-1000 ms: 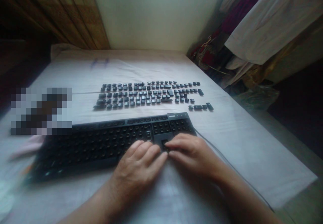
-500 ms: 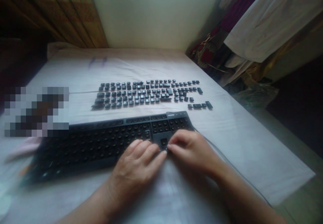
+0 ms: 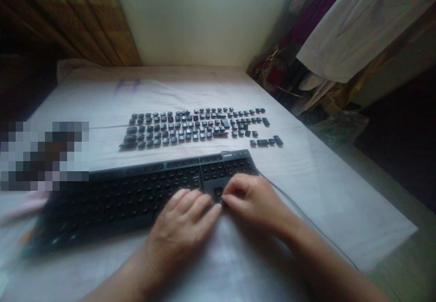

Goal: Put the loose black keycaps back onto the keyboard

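Observation:
A black computer keyboard [image 3: 119, 197] lies at a slant on the cloth in front of me, most of its keycaps off. My left hand [image 3: 190, 218] grips its front edge near the arrow keys, fingers curled over the frame and thumb along the edge. Beside it my right hand [image 3: 254, 200] is closed in a pinch at the arrow-key area, next to a dark square key [image 3: 218, 191]. Whatever sits between those fingertips is too small and hidden to make out. Beyond the keyboard, loose black keycaps [image 3: 225, 124] are laid out in rows.
A whitish cloth [image 3: 306, 193] covers the table, whose right edge runs diagonally. The keyboard's cable [image 3: 289, 197] trails along the right side. At left is a pixelated patch [image 3: 44, 156]. Clothes [image 3: 361, 34] hang at the right, and a curtain [image 3: 75, 20] at the back left.
The whole view has shifted slightly, so things appear a little further left. Both hands stay at the same spot on the keyboard, with hardly any visible finger movement.

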Tool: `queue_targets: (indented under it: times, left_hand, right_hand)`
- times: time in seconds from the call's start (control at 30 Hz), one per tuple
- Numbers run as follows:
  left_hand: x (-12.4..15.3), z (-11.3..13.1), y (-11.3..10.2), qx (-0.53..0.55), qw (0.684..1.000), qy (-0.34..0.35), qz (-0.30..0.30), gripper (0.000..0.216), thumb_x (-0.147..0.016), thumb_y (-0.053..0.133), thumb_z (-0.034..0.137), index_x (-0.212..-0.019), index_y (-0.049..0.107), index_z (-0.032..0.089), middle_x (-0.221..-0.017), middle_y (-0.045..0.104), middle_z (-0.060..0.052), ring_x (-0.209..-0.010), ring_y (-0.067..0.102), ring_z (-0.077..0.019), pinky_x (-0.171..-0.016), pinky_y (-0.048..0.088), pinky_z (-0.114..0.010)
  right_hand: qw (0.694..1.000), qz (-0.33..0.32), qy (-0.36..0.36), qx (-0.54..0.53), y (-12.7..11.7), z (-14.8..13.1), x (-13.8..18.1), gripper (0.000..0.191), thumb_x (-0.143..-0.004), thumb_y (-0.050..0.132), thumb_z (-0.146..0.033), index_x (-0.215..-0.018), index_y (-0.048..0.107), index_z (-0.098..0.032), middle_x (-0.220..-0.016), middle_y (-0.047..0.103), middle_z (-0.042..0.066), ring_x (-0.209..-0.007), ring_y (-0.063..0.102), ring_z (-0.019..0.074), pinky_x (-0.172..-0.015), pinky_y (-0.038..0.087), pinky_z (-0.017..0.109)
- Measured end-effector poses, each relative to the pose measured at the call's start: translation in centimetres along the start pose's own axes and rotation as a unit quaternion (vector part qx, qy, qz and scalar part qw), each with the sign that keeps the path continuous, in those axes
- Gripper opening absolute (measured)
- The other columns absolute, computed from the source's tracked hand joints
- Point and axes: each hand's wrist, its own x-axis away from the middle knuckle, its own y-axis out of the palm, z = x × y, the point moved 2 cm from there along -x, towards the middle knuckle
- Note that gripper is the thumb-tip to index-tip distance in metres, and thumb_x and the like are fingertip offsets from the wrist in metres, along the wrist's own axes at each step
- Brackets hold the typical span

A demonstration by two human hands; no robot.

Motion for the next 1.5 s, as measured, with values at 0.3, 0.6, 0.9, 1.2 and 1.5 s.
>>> queue_targets:
  times: [0.3,0.6,0.9,1.2,1.5]
  left_hand:
    - [-0.1,0.0,0.0,-0.001,1.000,0.001,0.011,0.027,-0.100,0.045,0.018,-0.112,0.069,0.021,-0.105,0.068,-0.006,-0.101,0.058,-0.0211,-0.099,0.044,-0.039]
    - [0.1,0.0,0.2,0.005,1.000,0.002,0.009,0.026,-0.100,0.047,0.018,-0.113,0.069,0.021,-0.108,0.068,-0.005,-0.102,0.058,-0.0221,-0.099,0.042,-0.039]
    - [0.1,-0.2,0.4,0.008,0.999,0.008,0.036,0.027,-0.101,0.045,0.017,-0.111,0.070,0.022,-0.105,0.068,-0.005,-0.101,0.057,-0.0208,-0.098,0.042,-0.038]
    - [0.2,-0.1,0.4,0.007,0.999,0.007,0.045,0.028,-0.102,0.044,0.018,-0.111,0.070,0.022,-0.105,0.068,-0.005,-0.101,0.057,-0.0206,-0.099,0.042,-0.038]
    - [0.3,-0.2,0.6,0.002,0.999,0.013,0.043,0.027,-0.100,0.047,0.017,-0.113,0.069,0.022,-0.107,0.068,-0.005,-0.102,0.058,-0.0206,-0.098,0.044,-0.039]
  right_hand:
    - [1.000,-0.002,-0.001,-0.008,-0.1,0.0,0.0,0.015,-0.074,0.066,-0.009,-0.065,0.068,-0.020,-0.068,0.071,0.000,-0.064,0.064,0.0141,-0.060,0.047,0.025]
    - [0.998,-0.013,0.013,-0.053,-0.4,0.1,0.1,0.012,-0.076,0.065,-0.013,-0.067,0.069,-0.020,-0.069,0.071,0.000,-0.066,0.065,0.0146,-0.062,0.047,0.025]
    - [0.939,0.041,0.092,-0.330,-1.4,2.9,-0.4,0.021,-0.069,0.074,-0.037,-0.065,0.067,-0.018,-0.061,0.065,0.000,-0.056,0.055,0.0127,-0.055,0.043,0.025]
    - [0.810,0.191,0.176,-0.526,-2.4,5.6,-1.3,0.032,-0.057,0.085,-0.038,-0.062,0.061,-0.018,-0.051,0.049,-0.007,-0.047,0.037,0.0063,-0.045,0.027,0.019]
    - [0.764,0.174,0.177,-0.595,-2.4,6.0,-1.7,0.036,-0.054,0.089,-0.032,-0.063,0.057,-0.017,-0.051,0.045,-0.009,-0.047,0.037,0.0041,-0.041,0.027,0.014]
